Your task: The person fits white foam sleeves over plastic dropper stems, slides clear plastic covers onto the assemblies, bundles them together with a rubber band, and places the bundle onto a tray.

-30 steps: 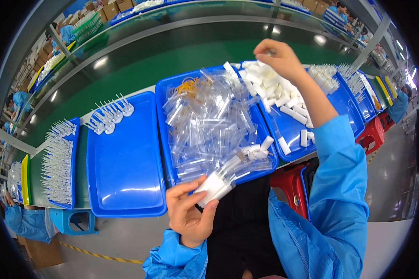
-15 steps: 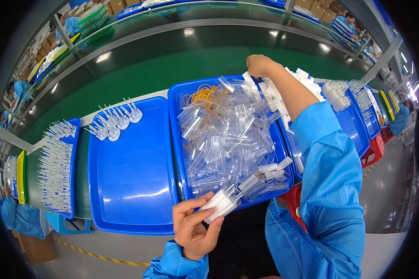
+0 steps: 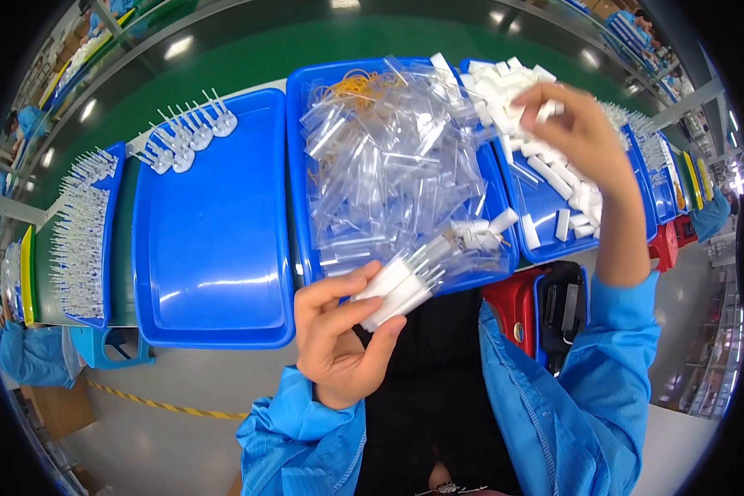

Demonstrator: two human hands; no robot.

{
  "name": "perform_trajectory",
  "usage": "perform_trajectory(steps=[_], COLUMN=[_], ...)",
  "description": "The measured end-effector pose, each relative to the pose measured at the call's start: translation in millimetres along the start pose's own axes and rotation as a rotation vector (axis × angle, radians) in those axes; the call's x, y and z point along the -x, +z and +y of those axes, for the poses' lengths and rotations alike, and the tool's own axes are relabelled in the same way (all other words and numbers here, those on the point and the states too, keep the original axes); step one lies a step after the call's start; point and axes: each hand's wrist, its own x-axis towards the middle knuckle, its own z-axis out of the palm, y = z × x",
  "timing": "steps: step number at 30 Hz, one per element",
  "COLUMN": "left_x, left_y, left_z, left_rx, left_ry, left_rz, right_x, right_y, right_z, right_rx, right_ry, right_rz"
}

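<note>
White plastic pieces, bunched in a clear bag [image 3: 426, 269], sit in the left hand [image 3: 339, 335], which is clenched around the bundle with thumb and fingers wrapped over its lower end. The bundle lies just over the near edge of the middle blue tray [image 3: 306, 207], with its upper end reaching over the tray's near right corner. That tray is filled with a loose heap of empty clear bags [image 3: 388, 157], and a tangle of yellow rubber bands [image 3: 360, 83] lies at its far edge.

The right hand [image 3: 583, 132] is raised over the tray to the right [image 3: 546, 219], its fingertips pinched on one small white piece [image 3: 546, 107] above a pile of white pieces [image 3: 512, 87] heaped at that tray's far left corner; more of them are scattered toward its near edge.

To the left lies a wide blue tray [image 3: 211, 248], bare but for a few white forked parts [image 3: 186, 132] at its far edge. Further left a narrow blue tray [image 3: 116, 240] holds rows of thin white parts. Beyond the trays runs a green belt [image 3: 248, 58].
</note>
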Motion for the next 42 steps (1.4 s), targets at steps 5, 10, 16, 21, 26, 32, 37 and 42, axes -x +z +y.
perform_trajectory(steps=[5,10,16,21,26,32,37,42], left_x=[6.6,10.0,11.2,10.2,10.1,13.1,12.2,15.7], left_y=[11.0,16.2,19.9,17.9,19.5,25.7,25.1,25.5], left_z=[2.9,2.4,2.6,1.3,1.7,4.5,9.6,4.5], left_rx=[-0.020,-0.085,-0.129,-0.159,-0.225,-0.174,-0.196,-0.097], left_ry=[0.030,0.039,0.047,0.068,0.095,0.098,0.137,-0.070], left_rz=[-0.040,-0.108,-0.083,-0.099,-0.105,-0.146,-0.135,-0.081], right_x=[93.6,113.5,110.2,114.2,121.8,126.2,127.9,135.1], right_y=[70.7,96.4,112.2,122.1,126.3,126.6,127.0,121.6], right_z=[-69.7,-78.3,-71.4,-70.1,-77.0,-70.8,-67.8,-70.3], right_rx=[-0.334,-0.574,-0.504,-0.528,-0.609,-0.766,-0.777,-0.982], right_ry=[-0.174,-0.100,-0.031,-0.107,-0.049,-0.140,-0.304,-0.174], right_rz=[0.001,0.029,0.212,0.236,0.257,0.268,0.221,0.135])
